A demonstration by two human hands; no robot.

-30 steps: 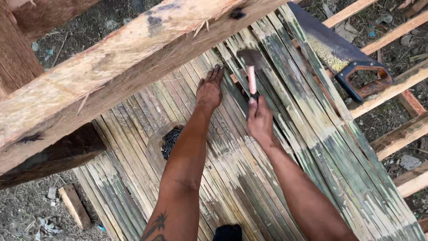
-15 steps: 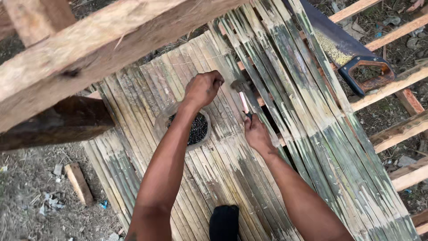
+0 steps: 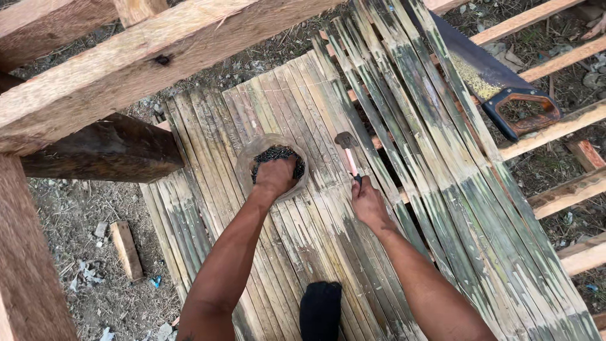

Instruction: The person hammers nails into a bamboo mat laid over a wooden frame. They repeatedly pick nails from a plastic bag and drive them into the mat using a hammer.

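The work surface is a floor of split bamboo slats (image 3: pixel 328 252), flattened strips laid side by side, pale tan with green streaks, raised above bare ground. Along the right side the slats run loose and uneven over wooden joists (image 3: pixel 568 126) that cross beneath them, with gaps showing dirt below. Heavy rough-sawn timber beams (image 3: pixel 126 63) cross the upper left, and a darker beam (image 3: pixel 107 151) juts out under them. The ground at the left is grey soil strewn with scraps and a short wood offcut (image 3: pixel 126 249).

The left hand (image 3: pixel 275 175) is down inside a round clear bowl (image 3: pixel 249 158) that sits on the slats and holds small dark nails (image 3: pixel 278 153); its grip is closed among the nails, though the fingertips are hidden. The right hand (image 3: pixel 368 203), just to the right of the bowl, has its grip clamped on the handle of a hammer (image 3: pixel 347 148), whose head points away over the slats. A handsaw (image 3: pixel 480 69) with a dark handle lies on the slats at the upper right, well apart from both hands. A dark rounded shape (image 3: pixel 320 309) shows at the bottom edge; what it is cannot be told
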